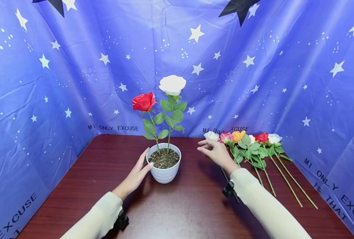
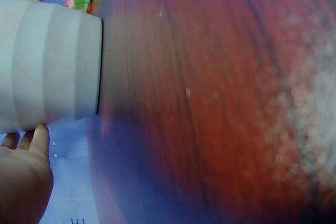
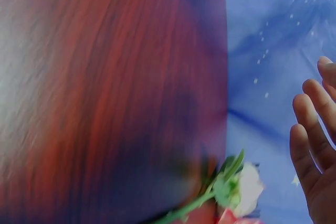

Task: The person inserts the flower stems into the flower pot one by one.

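A white ribbed flowerpot [image 1: 164, 174] of dark soil stands on the table, with a red rose [image 1: 143, 101] and a taller white rose [image 1: 173, 85] upright in it. My left hand [image 1: 137, 172] rests against the pot's left side, fingers fairly straight and thumb at the near rim. In the left wrist view, fingertips touch the pot wall [image 2: 50, 66]. My right hand [image 1: 217, 153] is over the table right of the pot, fingers loosely extended and holding nothing. Close by it lies a white rose [image 1: 211, 135], its stem partly hidden under the hand; the bloom [image 3: 248, 190] also shows in the right wrist view.
Several more artificial roses lie in a row at the right, including a pink one [image 1: 225, 137], an orange one [image 1: 238, 135] and a red one [image 1: 261, 137]. Their stems [image 1: 287, 181] point toward the near edge. A blue starry cloth [image 1: 165, 39] surrounds the dark red wooden table [image 1: 171, 212].
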Motion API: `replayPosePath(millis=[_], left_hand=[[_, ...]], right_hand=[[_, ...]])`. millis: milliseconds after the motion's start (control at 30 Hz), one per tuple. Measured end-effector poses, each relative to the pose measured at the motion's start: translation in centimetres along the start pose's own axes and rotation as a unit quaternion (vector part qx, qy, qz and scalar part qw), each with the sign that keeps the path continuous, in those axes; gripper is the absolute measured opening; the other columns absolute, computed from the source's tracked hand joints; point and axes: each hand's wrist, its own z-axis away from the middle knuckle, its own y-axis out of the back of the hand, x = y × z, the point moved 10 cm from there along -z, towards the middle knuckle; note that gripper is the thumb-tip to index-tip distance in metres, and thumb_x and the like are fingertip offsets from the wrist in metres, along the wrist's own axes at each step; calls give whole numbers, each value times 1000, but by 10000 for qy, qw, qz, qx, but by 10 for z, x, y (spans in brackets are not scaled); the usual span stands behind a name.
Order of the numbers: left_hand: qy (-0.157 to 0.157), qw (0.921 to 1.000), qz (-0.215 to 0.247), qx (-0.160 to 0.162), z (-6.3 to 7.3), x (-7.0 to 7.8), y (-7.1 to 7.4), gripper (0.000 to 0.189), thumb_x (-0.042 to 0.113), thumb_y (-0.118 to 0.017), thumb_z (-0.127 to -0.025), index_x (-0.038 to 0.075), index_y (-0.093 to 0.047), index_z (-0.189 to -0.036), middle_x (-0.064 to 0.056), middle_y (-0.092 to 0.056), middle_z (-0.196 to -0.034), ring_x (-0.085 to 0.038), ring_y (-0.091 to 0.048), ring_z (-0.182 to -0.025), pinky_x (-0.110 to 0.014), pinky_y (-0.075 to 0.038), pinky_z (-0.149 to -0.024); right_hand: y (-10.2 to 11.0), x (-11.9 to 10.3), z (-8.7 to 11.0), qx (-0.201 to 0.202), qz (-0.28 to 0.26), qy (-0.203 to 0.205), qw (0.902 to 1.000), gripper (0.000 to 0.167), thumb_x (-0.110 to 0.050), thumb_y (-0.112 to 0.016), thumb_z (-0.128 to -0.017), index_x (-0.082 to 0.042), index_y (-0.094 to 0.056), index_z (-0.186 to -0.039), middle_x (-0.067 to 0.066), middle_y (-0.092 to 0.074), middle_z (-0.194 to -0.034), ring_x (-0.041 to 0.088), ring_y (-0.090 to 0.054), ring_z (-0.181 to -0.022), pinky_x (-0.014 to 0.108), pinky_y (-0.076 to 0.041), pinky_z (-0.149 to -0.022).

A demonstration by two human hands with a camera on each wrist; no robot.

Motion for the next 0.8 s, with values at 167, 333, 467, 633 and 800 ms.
replayPosePath(millis=[167,333,467,633,800], left_hand=[[-18,10000,48,6,0,0,0,67,18,-50,-106,13,-12,-161,-16,-12,-165,-31,-11,-150,-51,-14,-119],[8,10000,64,16,1,-1,0,67,18,-50,-106,13,-12,-162,-16,-11,-165,-31,-11,-150,-50,-15,-119],[30,10000,25,27,1,-1,0,67,18,-50,-106,13,-12,-161,-16,-12,-165,-30,-11,-150,-50,-15,-119],[24,10000,-8,29,1,-1,0,67,18,-50,-106,12,-12,-161,-16,-12,-165,-31,-10,-150,-50,-13,-119],[22,10000,-41,31,1,0,0,67,18,-50,-106,12,-12,-161,-16,-12,-165,-30,-11,-150,-51,-13,-119]], right_hand=[[11,19,12,5,108,-220,9997,27,-29,-78,-90,-16,-75,-113,-5,-76,-91,11,-68,-79,33,-52,-70],[20,38,21,-8,233,-462,9987,30,-27,-78,-89,-13,-73,-115,-2,-76,-91,12,-67,-73,30,-50,-65],[25,50,27,-81,335,-587,9977,36,-29,-78,-89,-9,-72,-118,-3,-76,-90,12,-66,-74,31,-50,-67],[26,63,33,-294,358,-780,9959,40,-29,-77,-90,-5,-69,-121,-1,-76,-90,14,-68,-79,34,-51,-73],[23,77,39,-537,305,-1091,9921,40,-22,-76,-91,1,-66,-122,3,-75,-87,15,-66,-71,33,-52,-65]])
